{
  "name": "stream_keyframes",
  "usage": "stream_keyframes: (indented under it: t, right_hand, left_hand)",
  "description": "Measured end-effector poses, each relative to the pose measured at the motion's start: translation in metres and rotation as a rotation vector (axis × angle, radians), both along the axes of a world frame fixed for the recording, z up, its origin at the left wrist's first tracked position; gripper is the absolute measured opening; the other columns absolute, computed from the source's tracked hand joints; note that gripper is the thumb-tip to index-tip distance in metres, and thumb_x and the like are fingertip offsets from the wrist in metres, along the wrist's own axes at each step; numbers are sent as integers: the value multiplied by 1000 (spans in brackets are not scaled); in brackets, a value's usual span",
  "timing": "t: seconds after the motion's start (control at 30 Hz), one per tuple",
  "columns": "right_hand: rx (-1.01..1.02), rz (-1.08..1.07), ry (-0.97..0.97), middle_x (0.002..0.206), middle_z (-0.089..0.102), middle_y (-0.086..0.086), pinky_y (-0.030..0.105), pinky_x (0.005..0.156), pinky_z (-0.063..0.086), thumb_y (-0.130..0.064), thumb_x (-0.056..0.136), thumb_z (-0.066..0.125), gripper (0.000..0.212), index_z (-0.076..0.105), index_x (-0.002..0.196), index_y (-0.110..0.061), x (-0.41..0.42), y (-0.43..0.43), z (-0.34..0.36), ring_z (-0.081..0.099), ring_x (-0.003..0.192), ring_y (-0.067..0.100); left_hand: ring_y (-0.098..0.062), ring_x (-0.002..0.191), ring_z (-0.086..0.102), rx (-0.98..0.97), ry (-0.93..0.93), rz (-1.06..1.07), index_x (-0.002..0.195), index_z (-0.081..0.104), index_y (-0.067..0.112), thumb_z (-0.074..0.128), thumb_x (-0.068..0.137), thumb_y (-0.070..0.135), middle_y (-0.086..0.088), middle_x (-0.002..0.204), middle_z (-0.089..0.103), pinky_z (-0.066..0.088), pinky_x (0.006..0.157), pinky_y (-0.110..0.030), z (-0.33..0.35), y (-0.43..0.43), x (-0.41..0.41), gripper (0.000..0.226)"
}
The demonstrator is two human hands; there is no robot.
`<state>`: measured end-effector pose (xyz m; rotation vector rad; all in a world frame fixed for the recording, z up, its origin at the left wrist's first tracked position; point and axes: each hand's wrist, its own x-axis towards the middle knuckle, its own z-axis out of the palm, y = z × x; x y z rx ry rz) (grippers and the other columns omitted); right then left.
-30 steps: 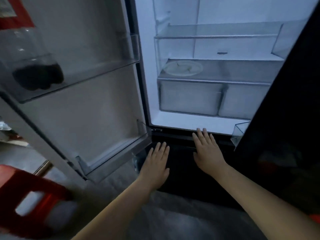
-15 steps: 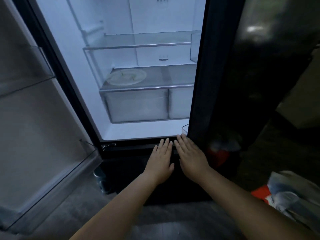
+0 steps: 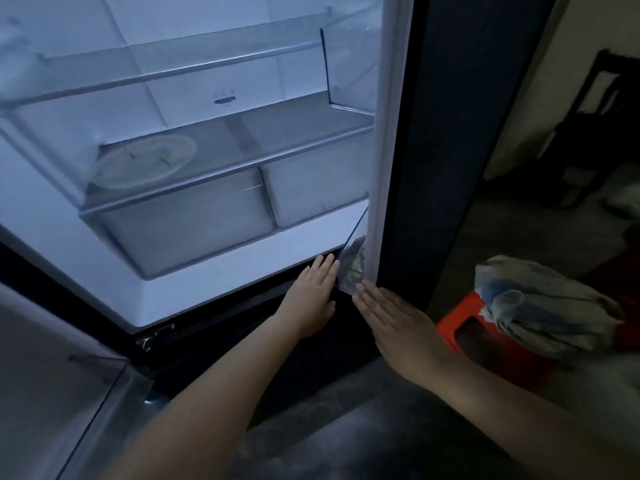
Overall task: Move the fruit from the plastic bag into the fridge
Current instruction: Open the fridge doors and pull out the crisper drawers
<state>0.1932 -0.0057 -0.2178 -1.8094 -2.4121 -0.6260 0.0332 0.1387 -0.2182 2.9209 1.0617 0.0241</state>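
Clear plastic forms the two bins on the right door of the open fridge. The lower bin holds something mottled that cannot be identified. Contents of the upper bin cannot be determined.

Inside, a pale plate lies at the left end of the lower glass shelf. Below it, the left drawer and the right drawer sit side by side. Both fronts are frosted, so their contents cannot be read.

The left hand is flat, fingers straight, at the fridge's lower front edge, gripping nothing. The right hand is likewise flat and unloaded, fingertips just beside the lower bin's bottom corner.

The plastic bag rests crumpled on a red stool, right of the door and well apart from the shelves. Its folds hide whatever is inside.
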Motion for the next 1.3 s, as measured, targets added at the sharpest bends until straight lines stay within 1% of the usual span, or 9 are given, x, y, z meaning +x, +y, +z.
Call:
stream_keyframes:
  t: [0.1,0.17,0.47,0.6,0.73,0.87,1.07,1.2,1.3]
  right_hand:
    - [-11,-101,23,147,38,14,34,116,5,-9,75,61,64,44,137,-1,3,-15,-2,24,141,22]
    - [-12,-182,28,147,38,14,36,117,6,-10,72,67,69,44,137,-1,6,-27,-5,22,141,22]
    - [28,-570,188,155,21,13,49,116,8,-26,84,44,61,36,143,-9,-3,-65,-11,9,145,31]
    - [3,-689,248,156,15,16,51,115,10,-27,84,49,68,29,145,-4,-1,-66,-23,5,145,32]
    - [6,-704,385,156,17,15,47,116,21,-24,85,54,71,25,146,-4,10,-61,-31,11,145,31]
    - [-15,-734,392,157,16,10,40,115,15,-28,89,38,66,17,150,-11,33,-61,-40,8,146,26]
    - [-16,-720,396,155,21,8,42,114,20,-34,90,37,64,22,149,-13,79,-86,-46,10,145,25]
    - [9,-712,465,147,39,7,39,111,32,-25,89,53,56,38,142,-16,124,-103,-37,25,141,24]
    - [32,-733,506,136,52,7,39,99,47,-14,84,61,48,52,131,-15,158,-109,-27,39,135,25]
  left_hand:
    - [-21,146,-7,-6,-8,-103,151,2,10,47,92,26,-7,159,-4,1,119,-34,-6,4,15,75]
    - [-23,146,-7,26,-32,-192,150,9,8,45,92,22,-8,159,0,1,119,-36,-8,4,24,70]
    - [-13,144,-3,-27,-182,-567,150,18,10,53,85,22,-4,157,14,-8,115,-23,-14,-16,57,74]
    - [-10,145,-3,-94,-216,-569,151,5,12,51,86,20,-3,158,5,-7,114,-18,-13,-30,72,79]
    - [-15,144,-15,-72,-148,-513,150,-3,15,47,91,22,0,157,-11,-2,119,-31,-14,-31,85,78]
    - [-16,143,-19,-47,-43,-485,150,-6,22,45,92,20,2,158,-13,-2,119,-36,-10,-32,106,77]
    - [-18,144,-15,-25,-20,-492,151,3,29,43,87,11,4,159,-3,-2,117,-37,-8,-46,142,77]
    - [-23,145,-10,-109,-33,-442,151,8,28,42,88,9,0,159,3,2,118,-40,1,-76,176,74]
    - [-27,145,-10,-103,-3,-424,151,8,27,43,90,13,-3,159,5,3,118,-44,11,-94,204,71]
